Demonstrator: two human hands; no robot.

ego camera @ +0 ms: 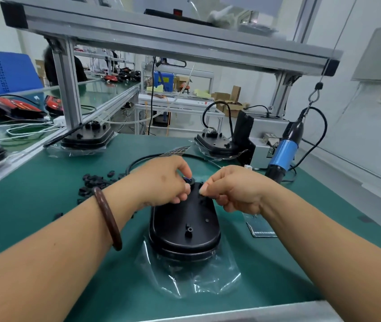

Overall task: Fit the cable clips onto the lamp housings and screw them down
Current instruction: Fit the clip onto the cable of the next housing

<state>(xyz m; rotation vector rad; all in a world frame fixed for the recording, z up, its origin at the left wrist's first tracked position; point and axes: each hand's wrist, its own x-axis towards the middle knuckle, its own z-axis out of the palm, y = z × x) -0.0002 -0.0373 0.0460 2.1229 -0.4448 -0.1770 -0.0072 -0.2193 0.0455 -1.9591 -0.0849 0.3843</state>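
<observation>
A black oval lamp housing (185,231) lies back-up on a clear plastic bag in the middle of the green mat. My left hand (164,182) curls its fingers over the housing's far end, where a small dark part with a blue spot shows under the fingertips. My right hand (233,189) pinches a small black cable clip against the same end of the housing. A pile of loose black cable clips (94,182) lies to the left of my left wrist. The housing's black cable (159,156) loops behind my hands.
Two more black housings stand at the back, one on the left (87,138) and one on the right (217,142). A blue electric screwdriver (282,154) hangs from a hook at the right. Aluminium frame posts (67,89) rise at the mat's far corners. A small bag (261,226) lies right of the housing.
</observation>
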